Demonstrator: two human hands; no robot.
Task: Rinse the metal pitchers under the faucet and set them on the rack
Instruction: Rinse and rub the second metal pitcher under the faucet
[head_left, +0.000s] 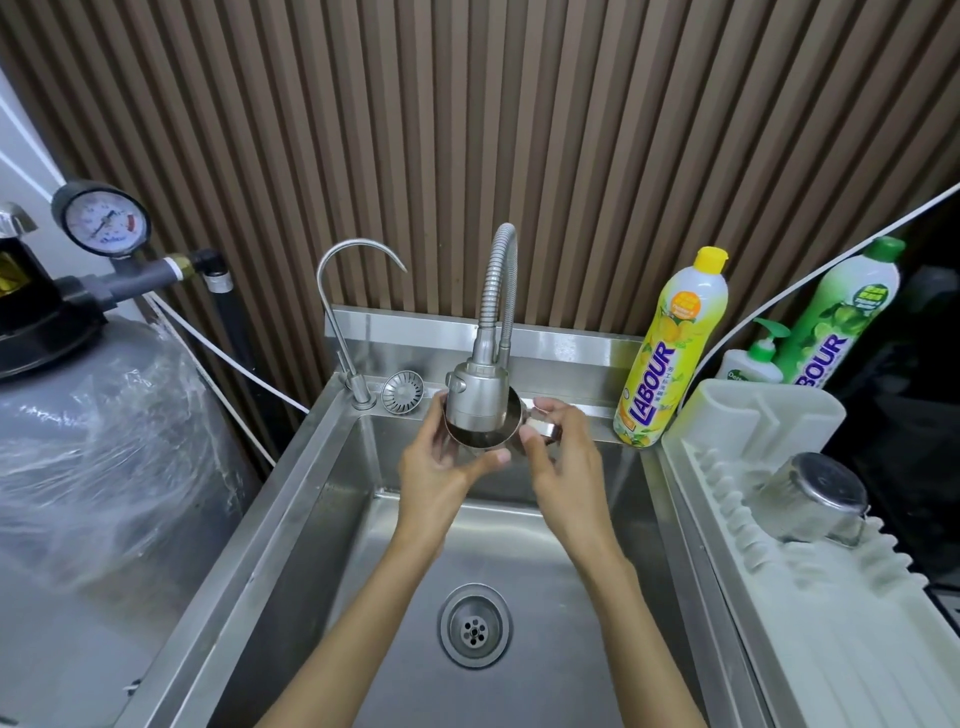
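Rinsing step: left hand (441, 467) cups the pitcher (485, 434) under the faucet (475, 397), right hand (558, 457) pinches its handle. Next, carry it rightward to the rack (831, 623).

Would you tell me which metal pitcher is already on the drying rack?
The upturned metal pitcher on the white rack at right; the other pitcher is held under the faucet.
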